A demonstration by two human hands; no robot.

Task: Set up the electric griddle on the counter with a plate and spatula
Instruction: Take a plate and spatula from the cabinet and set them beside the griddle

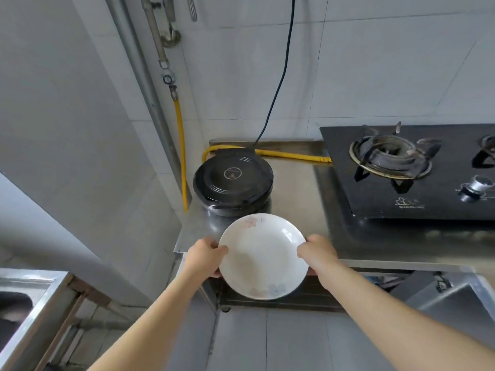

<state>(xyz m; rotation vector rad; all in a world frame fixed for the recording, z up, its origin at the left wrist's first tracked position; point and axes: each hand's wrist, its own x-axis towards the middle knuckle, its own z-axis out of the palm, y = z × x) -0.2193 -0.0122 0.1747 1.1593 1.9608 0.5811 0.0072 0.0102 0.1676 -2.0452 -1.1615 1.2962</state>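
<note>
A round black electric griddle (232, 180) with its lid down sits at the left end of the steel counter (297, 191), its black cord running up the tiled wall. I hold a white plate (263, 257) with faint flower prints in the air over the counter's front edge, just in front of the griddle. My left hand (205, 254) grips the plate's left rim and my right hand (317, 253) grips its right rim. No spatula shows on the counter.
A black glass gas hob (407, 170) with a burner and a knob fills the counter's right side. A yellow gas hose (292, 154) runs behind the griddle. Utensils hang on the wall (171, 22) at top left. A steel sink unit (24, 303) stands at lower left.
</note>
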